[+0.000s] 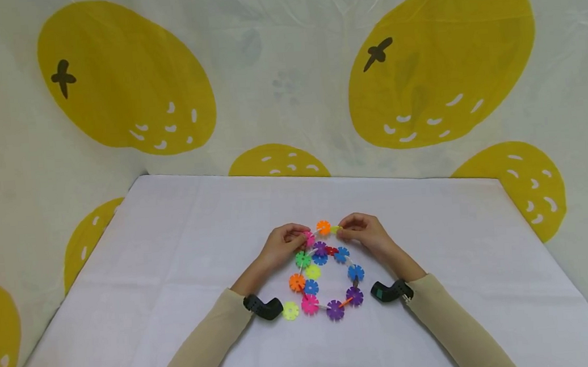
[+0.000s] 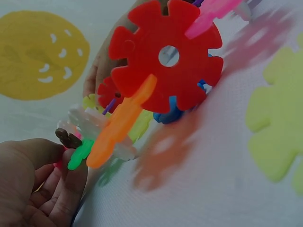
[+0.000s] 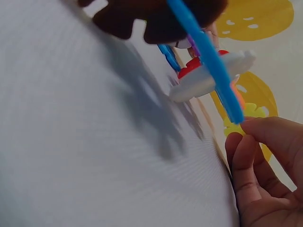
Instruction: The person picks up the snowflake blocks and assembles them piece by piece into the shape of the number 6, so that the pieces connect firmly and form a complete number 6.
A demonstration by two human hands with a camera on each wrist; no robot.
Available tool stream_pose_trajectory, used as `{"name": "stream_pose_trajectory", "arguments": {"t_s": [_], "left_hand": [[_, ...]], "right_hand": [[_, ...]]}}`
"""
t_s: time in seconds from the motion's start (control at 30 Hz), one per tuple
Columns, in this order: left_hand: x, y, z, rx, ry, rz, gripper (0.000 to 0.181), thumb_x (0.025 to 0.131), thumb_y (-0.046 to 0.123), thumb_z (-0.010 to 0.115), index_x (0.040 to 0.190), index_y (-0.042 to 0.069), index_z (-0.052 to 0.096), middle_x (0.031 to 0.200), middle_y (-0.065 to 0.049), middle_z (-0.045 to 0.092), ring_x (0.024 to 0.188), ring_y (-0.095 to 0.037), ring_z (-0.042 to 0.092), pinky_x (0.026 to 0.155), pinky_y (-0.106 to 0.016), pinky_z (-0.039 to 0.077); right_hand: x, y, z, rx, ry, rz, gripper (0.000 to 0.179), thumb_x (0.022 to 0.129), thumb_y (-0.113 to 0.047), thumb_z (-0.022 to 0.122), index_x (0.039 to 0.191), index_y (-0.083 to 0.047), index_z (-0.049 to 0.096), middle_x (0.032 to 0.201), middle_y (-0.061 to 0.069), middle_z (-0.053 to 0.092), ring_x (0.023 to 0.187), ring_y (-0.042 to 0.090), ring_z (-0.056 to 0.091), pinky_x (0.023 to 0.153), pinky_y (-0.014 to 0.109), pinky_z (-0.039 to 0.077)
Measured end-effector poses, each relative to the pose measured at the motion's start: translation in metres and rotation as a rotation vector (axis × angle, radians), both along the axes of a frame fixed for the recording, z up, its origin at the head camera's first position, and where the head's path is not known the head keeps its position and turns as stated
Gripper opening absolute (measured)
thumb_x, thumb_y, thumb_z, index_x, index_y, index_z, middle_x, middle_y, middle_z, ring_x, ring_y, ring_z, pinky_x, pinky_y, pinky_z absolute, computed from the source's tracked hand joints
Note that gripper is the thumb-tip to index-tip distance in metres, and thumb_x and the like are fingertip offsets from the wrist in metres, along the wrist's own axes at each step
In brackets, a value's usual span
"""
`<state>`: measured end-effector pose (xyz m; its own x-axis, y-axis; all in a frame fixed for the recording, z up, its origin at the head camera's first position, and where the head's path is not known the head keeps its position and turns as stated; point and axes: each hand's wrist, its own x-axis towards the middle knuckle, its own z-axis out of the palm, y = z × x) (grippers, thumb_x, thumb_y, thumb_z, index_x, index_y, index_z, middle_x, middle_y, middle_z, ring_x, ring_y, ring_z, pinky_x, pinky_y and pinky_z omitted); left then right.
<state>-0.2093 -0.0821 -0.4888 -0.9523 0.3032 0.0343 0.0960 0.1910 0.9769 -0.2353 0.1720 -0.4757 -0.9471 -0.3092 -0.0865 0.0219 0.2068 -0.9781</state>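
Notched plastic snowflake discs, slotted together, form a colourful ring (image 1: 355, 297) on the white table. At its far side my left hand (image 1: 282, 244) pinches a pink disc (image 1: 309, 238). Opposite, my right hand (image 1: 364, 230) pinches a yellow disc (image 1: 335, 229) between thumb and fingertip. An orange disc (image 1: 323, 227) sits between the two hands. In the left wrist view, a large red disc (image 2: 137, 71) and an edge-on orange disc (image 2: 120, 125) stand close to the camera. The right wrist view has an edge-on blue disc (image 3: 208, 56) crossing a white disc (image 3: 203, 80).
Inside the ring's left part lie a loose-looking yellow-green disc (image 1: 312, 271) and a blue disc (image 1: 311, 287). Another yellow-green disc (image 1: 290, 310) is on the table (image 1: 176, 260) beside the left wrist camera (image 1: 263, 307). A curtain (image 1: 285, 64) printed with yellow fruit hangs behind the table.
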Motion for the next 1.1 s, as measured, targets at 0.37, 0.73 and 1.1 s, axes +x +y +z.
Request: {"name": "stream_pose_trajectory", "arguments": {"t_s": [0.37, 0.73, 1.1], "left_hand": [[-0.006, 0.004, -0.003, -0.096, 0.047, 0.017, 0.02, 0.096, 0.015, 0.063, 0.106, 0.0, 0.07, 0.095, -0.011, 0.07, 0.075, -0.009, 0.058, 0.068, -0.02, 0.047], [-0.016, 0.011, 0.001, -0.169, -0.016, 0.032, 0.028, 0.097, 0.025, 0.062, 0.111, 0.002, 0.071, 0.091, -0.007, 0.068, 0.074, -0.013, 0.052, 0.065, -0.02, 0.043], [-0.021, 0.012, 0.004, -0.226, -0.028, 0.011, 0.028, 0.094, 0.027, 0.066, 0.102, 0.002, 0.072, 0.082, -0.003, 0.066, 0.071, -0.013, 0.052, 0.065, -0.02, 0.044]], "right_hand": [[-0.001, 0.001, -0.001, 0.022, 0.004, 0.005, 0.026, 0.085, -0.006, 0.075, 0.106, 0.007, 0.065, 0.09, -0.001, 0.07, 0.081, 0.011, 0.065, 0.082, 0.018, 0.051], [-0.006, 0.003, -0.007, 0.017, 0.011, 0.011, 0.027, 0.085, -0.011, 0.076, 0.106, 0.003, 0.067, 0.094, 0.002, 0.071, 0.086, 0.014, 0.067, 0.084, 0.019, 0.051], [-0.008, -0.002, -0.007, 0.077, 0.059, 0.014, 0.024, 0.084, -0.014, 0.078, 0.102, 0.001, 0.071, 0.095, 0.007, 0.073, 0.088, 0.016, 0.068, 0.084, 0.019, 0.051]]}}
